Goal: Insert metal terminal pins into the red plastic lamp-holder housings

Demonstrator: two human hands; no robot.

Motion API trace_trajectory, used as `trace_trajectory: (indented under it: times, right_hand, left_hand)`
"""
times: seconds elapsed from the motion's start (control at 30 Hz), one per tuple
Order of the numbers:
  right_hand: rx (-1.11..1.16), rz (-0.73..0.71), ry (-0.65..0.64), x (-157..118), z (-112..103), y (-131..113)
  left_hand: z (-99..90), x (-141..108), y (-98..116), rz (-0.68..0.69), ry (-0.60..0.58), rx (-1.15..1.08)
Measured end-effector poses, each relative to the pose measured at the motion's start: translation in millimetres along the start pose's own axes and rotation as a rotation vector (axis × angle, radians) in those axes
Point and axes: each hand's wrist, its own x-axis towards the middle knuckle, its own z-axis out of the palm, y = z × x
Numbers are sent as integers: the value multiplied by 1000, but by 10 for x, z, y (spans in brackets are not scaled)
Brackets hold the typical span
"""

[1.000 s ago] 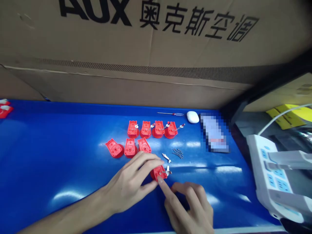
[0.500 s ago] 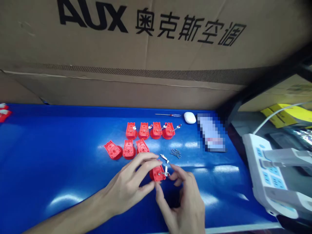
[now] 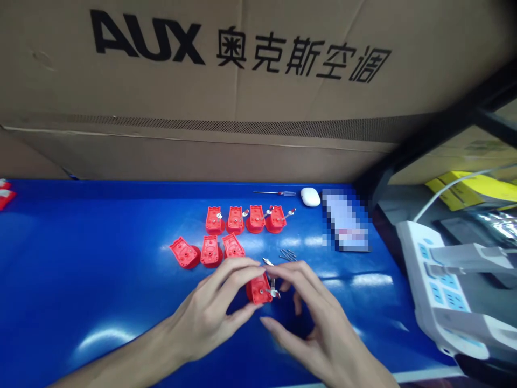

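My left hand (image 3: 212, 310) grips a red plastic housing (image 3: 258, 290) between its thumb and fingers on the blue tabletop. A small white part (image 3: 274, 293) with a metal rod sticks out from the housing's right side. My right hand (image 3: 323, 318) is open to the right, thumb and fingers apart. Its fingertips hover near the housing's upper right edge; whether they touch it I cannot tell. Another small white part (image 3: 267, 262) lies just beyond, partly hidden by the fingers. Several thin metal pins (image 3: 287, 254) lie behind my right hand.
Several more red housings (image 3: 212, 250) stand in two rows, the back ones bearing small white parts. Behind them are a screwdriver (image 3: 274, 193), a white rounded case (image 3: 310, 196) and a blurred-out flat object (image 3: 347, 221). A power strip (image 3: 428, 285) stands right; a cardboard box (image 3: 242, 91) walls the back.
My right hand has risen and turned, its index finger moving up and left over the housing's far corner and its thumb leaving the near edge. The left hand keeps its grip.
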Motion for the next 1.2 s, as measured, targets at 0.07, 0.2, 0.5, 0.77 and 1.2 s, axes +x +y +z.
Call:
trace_trajectory:
  times: [0.07, 0.2, 0.5, 0.77, 1.2]
  right_hand:
    - [0, -27, -17, 25, -20, 26]
    - [-4, -102, -14, 123, -29, 84]
    - [-106, -288, -143, 380, -270, 132]
    - [-227, -378, -39, 707, -491, 208]
    - [-163, -220, -3, 725, -508, 466]
  left_hand:
    - [2, -2, 2, 21, 29, -22]
    - [8, -7, 1, 57, 107, -41]
    - [-1, -38, -20, 7, 134, -89]
    - [-52, 100, 29, 12, 242, 202]
    - [-37, 91, -51, -48, 173, 315]
